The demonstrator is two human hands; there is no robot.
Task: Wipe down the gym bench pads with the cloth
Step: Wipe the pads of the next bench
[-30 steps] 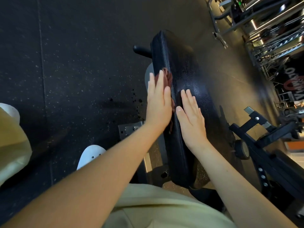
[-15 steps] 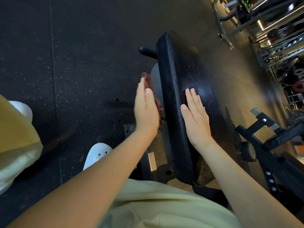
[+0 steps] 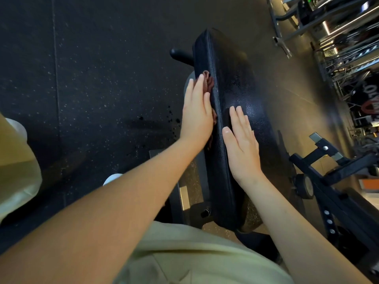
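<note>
Head view: a long black bench pad (image 3: 235, 83) runs away from the person, its pebbled top face glossy under the lights and its left side wall turned towards the camera. The left hand (image 3: 195, 113) lies flat against that side wall, about midway along the pad, with the fingers straight and close together. It presses a reddish-brown cloth (image 3: 208, 82) onto the vinyl. The cloth is bunched between palm and pad; a crumpled end shows past the fingertips just under the pad's top-left seam, and more of it peeks out beside the heel of the hand.

The right hand (image 3: 243, 144) rests palm-down on the top face near the pad's left edge, fingers extended and together, holding nothing. The two hands sit side by side with only the seam of the pad between them.

Below the pad, a grey steel frame (image 3: 184, 193) shows at its near end, and a black rounded handle (image 3: 180, 54) sticks out by the far left corner. The speckled black rubber floor (image 3: 92, 78) carries a scatter of dark drops (image 3: 170, 117) just left of the left hand. A white shoe (image 3: 111, 178) shows under the left forearm. To the right stands a black adjustable bracket (image 3: 328, 181) with a row of holes, and metal racks (image 3: 338, 37) fill the upper right corner — their details blurred.
</note>
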